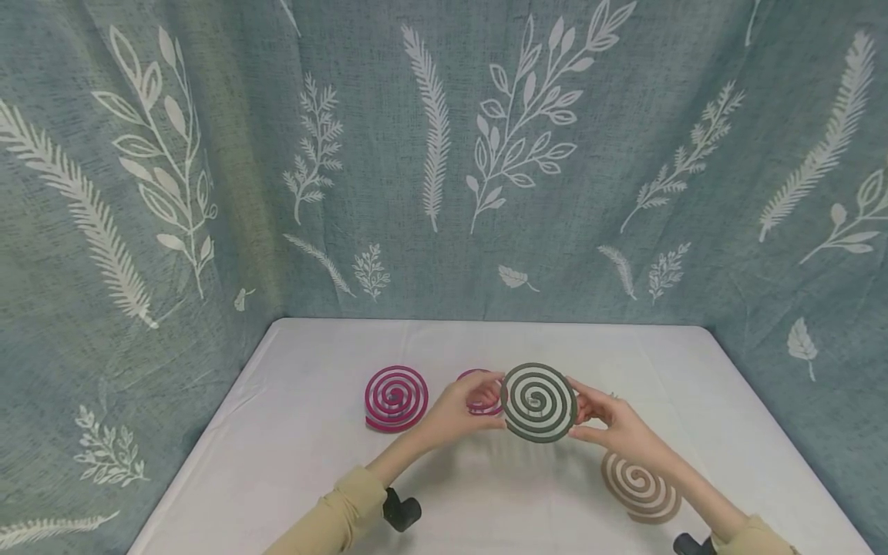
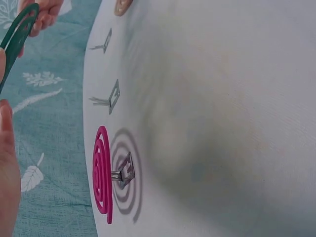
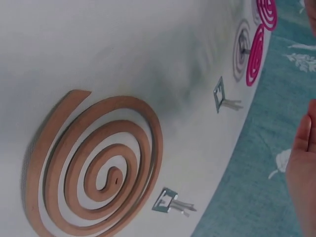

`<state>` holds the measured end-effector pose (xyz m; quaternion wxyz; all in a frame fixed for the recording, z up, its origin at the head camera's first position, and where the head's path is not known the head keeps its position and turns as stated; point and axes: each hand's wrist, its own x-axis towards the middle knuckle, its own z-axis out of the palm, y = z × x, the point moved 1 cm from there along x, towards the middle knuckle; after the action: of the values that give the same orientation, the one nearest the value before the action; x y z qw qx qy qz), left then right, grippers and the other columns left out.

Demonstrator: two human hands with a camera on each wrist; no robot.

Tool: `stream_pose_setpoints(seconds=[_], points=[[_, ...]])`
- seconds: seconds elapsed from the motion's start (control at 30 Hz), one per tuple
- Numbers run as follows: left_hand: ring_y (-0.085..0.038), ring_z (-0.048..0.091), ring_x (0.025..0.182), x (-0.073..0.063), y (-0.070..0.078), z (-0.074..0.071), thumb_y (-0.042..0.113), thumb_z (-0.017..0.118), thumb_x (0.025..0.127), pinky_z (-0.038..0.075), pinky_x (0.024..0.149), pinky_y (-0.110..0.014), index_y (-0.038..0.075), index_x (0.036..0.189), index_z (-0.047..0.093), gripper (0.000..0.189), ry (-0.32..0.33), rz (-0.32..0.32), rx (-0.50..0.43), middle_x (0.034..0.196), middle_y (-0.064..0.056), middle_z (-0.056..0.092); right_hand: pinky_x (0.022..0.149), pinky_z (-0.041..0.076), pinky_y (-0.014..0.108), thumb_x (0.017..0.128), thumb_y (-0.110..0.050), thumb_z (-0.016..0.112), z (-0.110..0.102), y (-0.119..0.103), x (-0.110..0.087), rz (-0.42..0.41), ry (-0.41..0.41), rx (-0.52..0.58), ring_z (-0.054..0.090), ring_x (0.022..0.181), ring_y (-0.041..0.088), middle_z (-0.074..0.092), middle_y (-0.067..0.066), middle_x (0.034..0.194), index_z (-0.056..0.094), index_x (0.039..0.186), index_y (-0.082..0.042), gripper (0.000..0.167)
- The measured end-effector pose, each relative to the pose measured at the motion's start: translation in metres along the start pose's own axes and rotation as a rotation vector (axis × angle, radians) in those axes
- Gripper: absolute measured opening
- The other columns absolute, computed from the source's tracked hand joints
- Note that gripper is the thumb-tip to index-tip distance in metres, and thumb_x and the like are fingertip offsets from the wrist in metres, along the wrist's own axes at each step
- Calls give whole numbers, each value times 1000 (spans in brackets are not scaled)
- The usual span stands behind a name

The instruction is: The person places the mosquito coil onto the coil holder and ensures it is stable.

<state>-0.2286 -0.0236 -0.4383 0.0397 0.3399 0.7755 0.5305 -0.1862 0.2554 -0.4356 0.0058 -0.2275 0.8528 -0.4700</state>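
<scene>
Head view gives me both hands raised over the middle of the worktop [image 1: 277, 447], the left hand [image 1: 454, 408] pinching the left edge of a dark green coil [image 1: 536, 400] and the right hand [image 1: 617, 424] pinching its right edge, thumbs low and fingers higher up the rim. From my left-wrist feed I see that coil nearly edge-on, held in the air, apart from everything standing below. My right-wrist feed catches only part of the right hand, and the coil is outside its frame. Just behind the left hand, partly hidden by it from the head camera, is the nearer magenta coil [image 2: 102, 175], fixed on a metal stand; a second magenta coil [image 1: 396, 398] sits just to its left. On the other side I make out two small metal stands [image 3: 173, 195], prongs sticking up. Under the right forearm lies a brown coil [image 3: 114, 178], close to one of those stands. Tan sleeves [image 1: 340, 505] cover both arms, and beyond the far edge hangs a teal curtain [image 1: 388, 154] printed with white leaves.
</scene>
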Motion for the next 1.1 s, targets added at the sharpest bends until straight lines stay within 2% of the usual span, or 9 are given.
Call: stream_pose_setpoints(seconds=[0.13,0.27,0.43,0.6,0.7,0.87,0.9,1.1], points=[[-30,61,97,0,1,-2,10,76,78,52,91,-27,2,134,50,63,-12,8,-21,107,-21,62,84,48,14,80,-10,73,1,-2,1,-24,35,8,57,86,-1,60,5,97,36,142,5,74],[-29,59,100,2,3,-5,8,71,83,50,95,-32,1,140,43,63,-47,-3,-45,109,-21,60,81,49,13,80,-5,72,1,-6,4,-71,80,40,57,85,0,60,8,96,36,141,8,71],[-31,57,103,6,6,-7,8,69,85,49,96,-39,3,145,35,69,-61,-4,-69,110,-17,57,80,48,11,82,-3,70,1,-12,7,-49,143,90,57,84,-1,59,-2,94,36,141,7,68],[-30,56,100,11,10,-6,8,73,82,50,92,-34,7,148,31,77,-15,9,-60,110,-14,57,83,48,10,84,-5,69,2,-16,10,6,210,115,58,86,-3,59,-10,95,36,142,3,68],[-28,56,100,15,12,-4,8,74,81,49,94,-30,7,148,30,80,22,14,-37,109,-13,56,85,48,11,85,-6,68,3,-17,12,24,251,122,59,87,-4,59,-11,97,36,143,1,67],[-24,56,100,21,17,-1,7,73,81,49,96,-32,3,148,28,80,68,13,-17,108,-13,54,83,49,11,87,-8,67,5,-20,16,50,307,137,59,88,-4,60,-12,97,36,144,-2,65],[-26,56,100,21,22,-2,5,72,82,49,96,-34,1,147,28,79,72,10,-18,108,-15,54,83,49,11,87,-9,66,5,-20,16,56,311,144,59,88,-4,60,-13,97,36,144,-2,65],[-32,59,103,24,25,0,5,73,81,49,95,-40,-1,145,33,75,131,-47,-56,115,-20,58,80,50,12,89,-13,66,4,-19,17,80,315,210,59,90,0,60,-15,97,36,145,-4,64]])
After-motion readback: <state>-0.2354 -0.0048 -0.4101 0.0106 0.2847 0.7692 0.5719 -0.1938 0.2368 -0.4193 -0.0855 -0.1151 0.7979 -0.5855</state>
